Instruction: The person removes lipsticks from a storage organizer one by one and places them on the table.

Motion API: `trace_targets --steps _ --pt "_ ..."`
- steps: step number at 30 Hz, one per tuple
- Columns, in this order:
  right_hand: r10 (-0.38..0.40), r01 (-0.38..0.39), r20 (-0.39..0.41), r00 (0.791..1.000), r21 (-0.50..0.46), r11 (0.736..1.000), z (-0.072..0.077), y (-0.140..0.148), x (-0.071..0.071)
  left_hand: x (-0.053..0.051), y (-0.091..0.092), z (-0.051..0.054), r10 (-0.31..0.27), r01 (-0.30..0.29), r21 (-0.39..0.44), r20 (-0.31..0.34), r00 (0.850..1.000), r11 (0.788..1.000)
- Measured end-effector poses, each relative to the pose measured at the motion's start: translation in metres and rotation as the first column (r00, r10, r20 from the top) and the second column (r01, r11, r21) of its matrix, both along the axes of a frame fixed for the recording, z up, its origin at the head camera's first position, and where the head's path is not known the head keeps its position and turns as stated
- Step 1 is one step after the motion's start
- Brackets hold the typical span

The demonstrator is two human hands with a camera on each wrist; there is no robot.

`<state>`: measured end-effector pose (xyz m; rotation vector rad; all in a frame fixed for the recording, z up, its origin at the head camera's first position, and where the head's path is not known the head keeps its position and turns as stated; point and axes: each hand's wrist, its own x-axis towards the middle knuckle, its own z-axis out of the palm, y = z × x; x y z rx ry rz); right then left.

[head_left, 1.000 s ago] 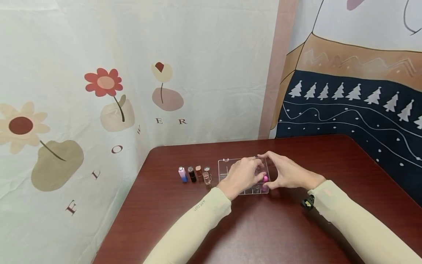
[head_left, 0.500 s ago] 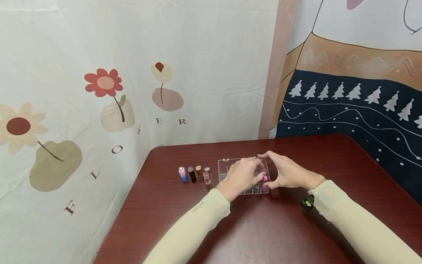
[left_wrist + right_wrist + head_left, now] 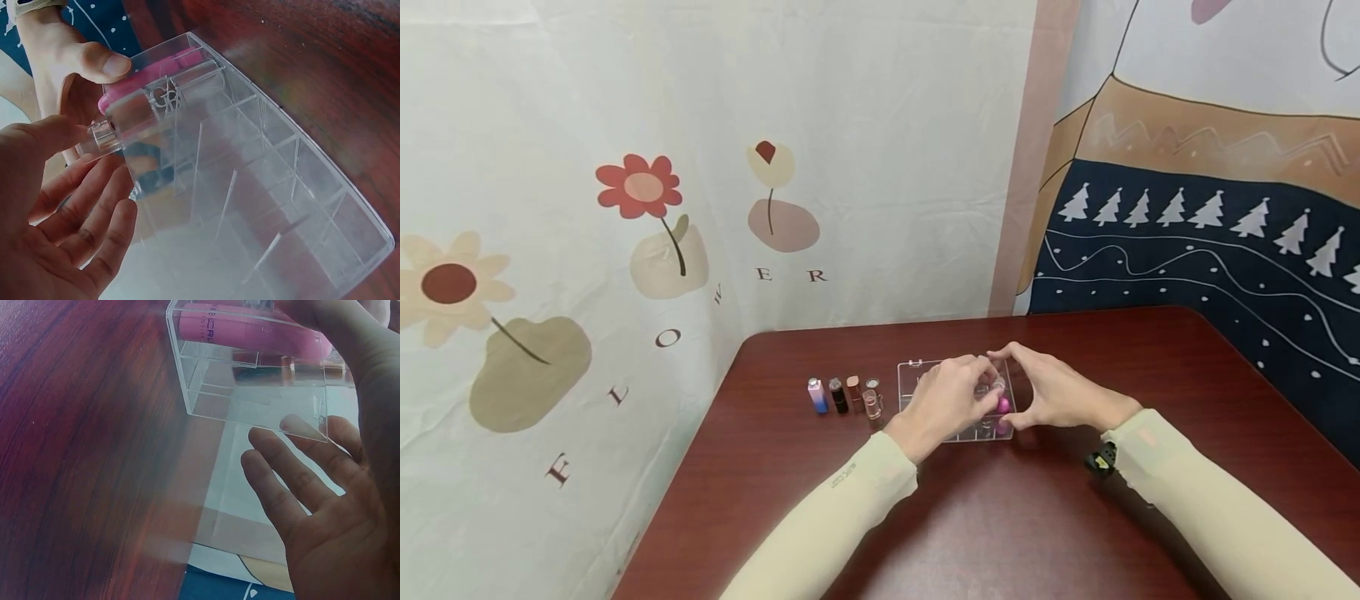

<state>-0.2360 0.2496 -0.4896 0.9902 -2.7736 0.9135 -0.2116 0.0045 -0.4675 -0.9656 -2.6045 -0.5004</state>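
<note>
A clear compartment organizer (image 3: 917, 364) stands on the table between both hands. My left hand (image 3: 943, 400) reaches over it. In the left wrist view, its thumb and index finger pinch the clear end of a lipstick tube (image 3: 134, 112), whose body sits in a compartment. Right beside that tube, a pink lipstick tube (image 3: 219, 326) lies within the organizer's end compartment. My right hand (image 3: 1060, 387) grips the organizer's right end, thumb on the near side and fingers toward the far side. Several other compartments look bare in the left wrist view.
Left of the organizer stand several lipsticks: a pink-and-blue one (image 3: 817, 396), a black one (image 3: 838, 396), one with a copper top (image 3: 853, 389), and a clear-capped one (image 3: 872, 405). Patterned cloths (image 3: 887, 167) hang behind the reddish-brown table (image 3: 985, 517).
The left hand has shifted slightly, and the tube's clear end now shows by its fingertips. The right hand keeps its place on the organizer. The standing lipsticks have not moved.
</note>
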Motion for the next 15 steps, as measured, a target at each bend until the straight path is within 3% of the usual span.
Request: trace_targets --steps 8,15 --pt "-0.010 0.010 0.018 1.000 0.007 1.000 0.002 0.000 0.002 0.005 -0.008 0.006 -0.025 0.028 0.038 -0.071 0.997 0.999" --pt "0.013 -0.012 0.028 1.000 -0.016 1.000 0.002 0.000 0.001 0.010 -0.019 0.009 -0.060 0.074 0.079 -0.170 0.984 0.994"
